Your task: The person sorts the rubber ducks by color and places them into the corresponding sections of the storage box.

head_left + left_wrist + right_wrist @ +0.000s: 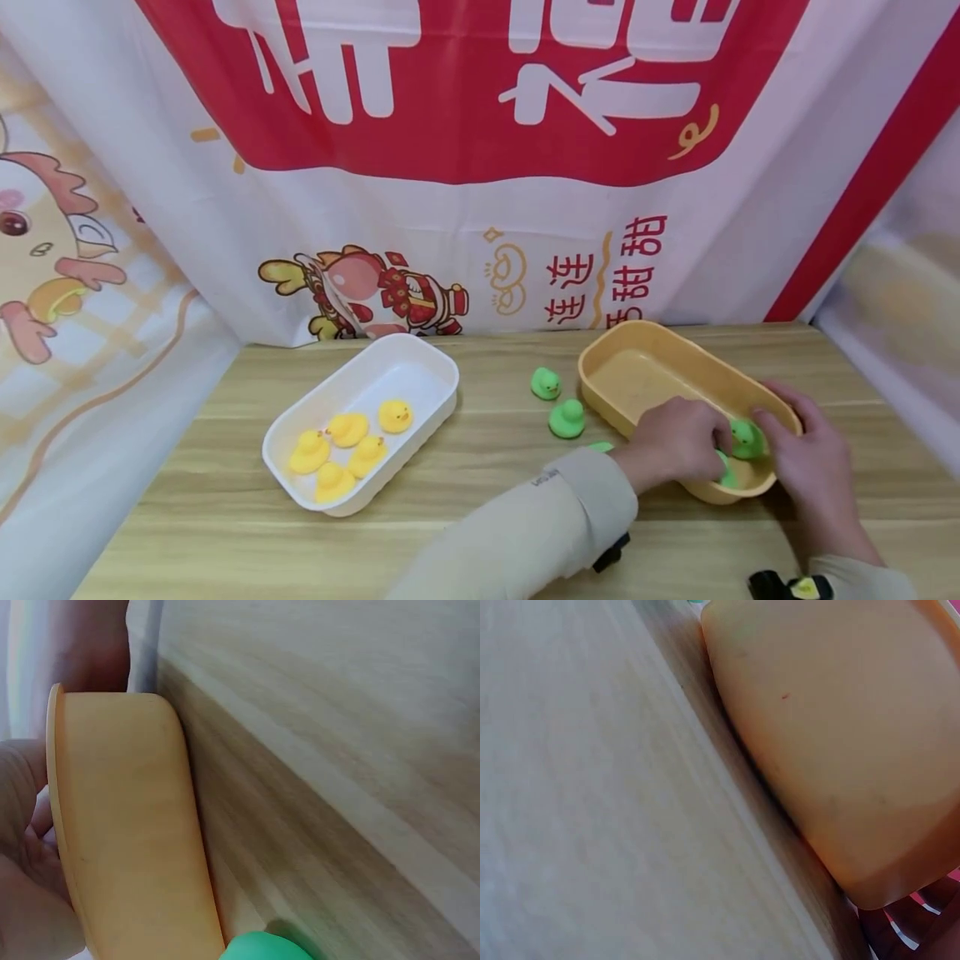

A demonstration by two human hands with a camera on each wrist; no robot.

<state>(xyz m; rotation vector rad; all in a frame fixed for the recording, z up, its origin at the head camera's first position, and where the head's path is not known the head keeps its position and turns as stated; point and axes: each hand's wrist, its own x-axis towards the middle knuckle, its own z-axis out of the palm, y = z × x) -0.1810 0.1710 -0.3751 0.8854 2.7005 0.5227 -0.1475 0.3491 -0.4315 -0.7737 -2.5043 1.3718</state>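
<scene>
An orange bin [637,367] stands at the right of the table, two green toy ducks visible at its near end. My left hand [675,442] reaches over its near wall, curled fingers pinching one green duck [724,472] that they partly cover. Beside that one sits the other green duck [746,439]. With the thumb over the rim and fingers outside, my right hand [813,454] grips the bin's right end. The left wrist view has the bin's outer wall [127,825] in front of the hand; fingers [907,926] wrap the end in the right wrist view.
Left of the orange bin, green ducks [567,419] lie on the wooden table [495,500], one partly hidden by the left arm. A white bin [416,367] with several yellow ducks [367,456] stands further left. Printed cloth [480,208] hangs behind the table.
</scene>
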